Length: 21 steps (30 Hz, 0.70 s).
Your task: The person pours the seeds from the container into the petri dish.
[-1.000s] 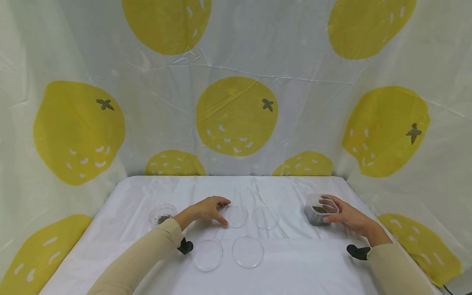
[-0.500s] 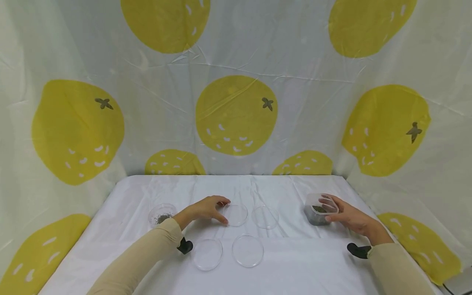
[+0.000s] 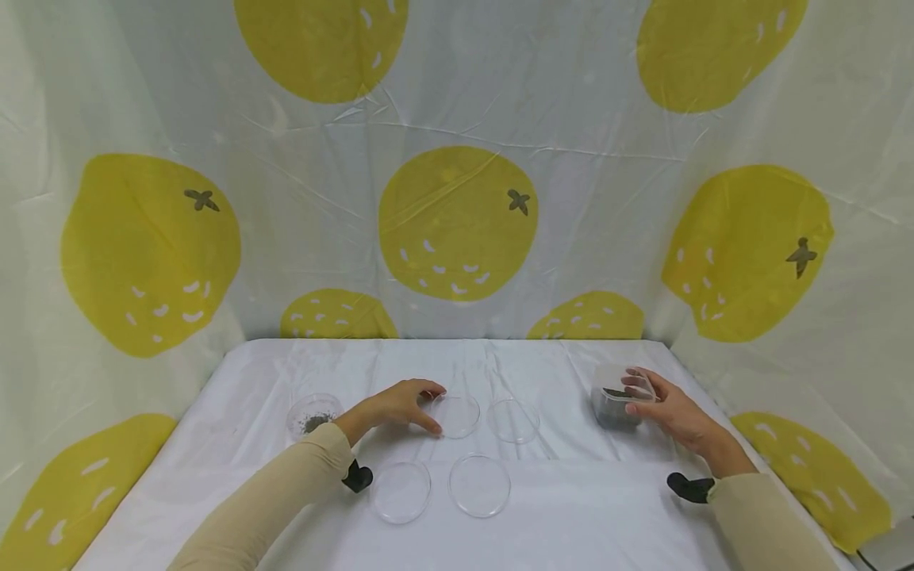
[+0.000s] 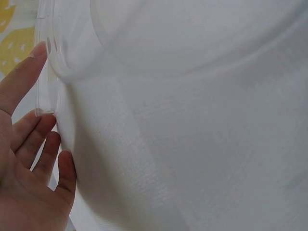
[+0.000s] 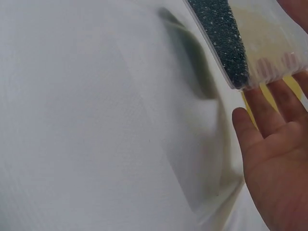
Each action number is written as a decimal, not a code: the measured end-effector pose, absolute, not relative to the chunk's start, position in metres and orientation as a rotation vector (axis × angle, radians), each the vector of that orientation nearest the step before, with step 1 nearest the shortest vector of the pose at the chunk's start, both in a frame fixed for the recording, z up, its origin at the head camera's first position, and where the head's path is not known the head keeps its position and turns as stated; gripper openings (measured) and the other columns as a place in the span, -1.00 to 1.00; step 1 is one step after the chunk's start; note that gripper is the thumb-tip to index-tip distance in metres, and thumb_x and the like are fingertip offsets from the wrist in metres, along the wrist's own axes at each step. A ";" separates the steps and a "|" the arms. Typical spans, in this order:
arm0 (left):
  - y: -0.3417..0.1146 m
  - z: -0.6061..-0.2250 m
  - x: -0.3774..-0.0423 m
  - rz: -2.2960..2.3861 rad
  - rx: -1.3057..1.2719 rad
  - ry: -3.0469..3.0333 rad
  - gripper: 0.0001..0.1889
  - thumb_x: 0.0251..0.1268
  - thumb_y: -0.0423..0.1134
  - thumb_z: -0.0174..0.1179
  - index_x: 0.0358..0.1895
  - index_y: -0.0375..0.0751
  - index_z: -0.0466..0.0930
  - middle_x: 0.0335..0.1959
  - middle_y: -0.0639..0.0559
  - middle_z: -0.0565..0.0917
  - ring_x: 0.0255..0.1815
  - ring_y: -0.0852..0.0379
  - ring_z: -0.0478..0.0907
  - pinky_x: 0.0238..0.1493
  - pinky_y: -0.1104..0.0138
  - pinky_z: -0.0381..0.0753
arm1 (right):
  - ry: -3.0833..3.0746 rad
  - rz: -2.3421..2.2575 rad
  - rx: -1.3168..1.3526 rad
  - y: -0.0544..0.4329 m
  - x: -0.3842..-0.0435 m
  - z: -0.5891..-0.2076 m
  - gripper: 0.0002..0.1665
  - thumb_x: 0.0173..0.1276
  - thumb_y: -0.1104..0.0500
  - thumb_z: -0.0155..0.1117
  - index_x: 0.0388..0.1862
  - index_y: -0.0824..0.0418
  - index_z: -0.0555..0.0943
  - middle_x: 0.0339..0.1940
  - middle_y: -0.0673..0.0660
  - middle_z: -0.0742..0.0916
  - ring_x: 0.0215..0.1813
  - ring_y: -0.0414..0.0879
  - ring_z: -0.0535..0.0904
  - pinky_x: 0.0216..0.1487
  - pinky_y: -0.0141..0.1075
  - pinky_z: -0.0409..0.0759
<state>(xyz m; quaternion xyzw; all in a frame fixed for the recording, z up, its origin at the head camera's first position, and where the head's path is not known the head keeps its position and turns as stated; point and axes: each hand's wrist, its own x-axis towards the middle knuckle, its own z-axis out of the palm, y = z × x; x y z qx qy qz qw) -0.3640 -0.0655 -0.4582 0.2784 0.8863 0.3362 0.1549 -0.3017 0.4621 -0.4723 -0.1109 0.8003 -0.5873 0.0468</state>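
Observation:
My left hand spans the left side of a clear petri dish, thumb at the near edge and a finger at the far edge. In the left wrist view, that dish shows edge-on between thumb and fingers. On the right, my right hand grips a clear plastic tub by its side. Small dark grains fill part of the tub, which hangs above the white cloth in the right wrist view. A second dish lies to the right of the one in my left hand.
Behind my left forearm stands a petri dish with some dark grains in it. Nearer to me, two clear round dishes or lids lie side by side on the white tablecloth. A lemon-print curtain encloses the table.
My right hand has raised the tub slightly and tilted it, so the grains show differently inside. The left hand and the dishes have stayed put.

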 end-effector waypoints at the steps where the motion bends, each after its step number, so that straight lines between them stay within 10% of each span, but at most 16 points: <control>1: -0.065 -0.459 -0.365 0.957 0.800 2.541 -0.22 0.00 -0.13 0.66 0.36 -0.18 0.56 0.20 0.02 0.61 0.28 -0.03 0.47 0.41 0.04 0.34 | 2.458 -1.788 -0.317 0.461 -0.302 -0.471 -0.11 0.43 0.27 0.40 0.61 0.20 0.17 0.54 0.39 0.30 0.31 -0.36 0.39 0.13 -0.49 0.51; 21: -0.066 -0.460 -0.365 0.957 0.788 2.550 -0.22 -0.01 -0.11 0.67 0.35 -0.16 0.56 0.20 0.02 0.61 0.28 -0.03 0.47 0.41 0.03 0.35 | 2.542 -1.649 -0.433 0.412 -0.322 -0.440 -0.08 0.39 0.22 0.46 0.60 0.33 0.22 0.46 0.44 0.43 0.41 0.12 0.46 0.13 -0.39 0.55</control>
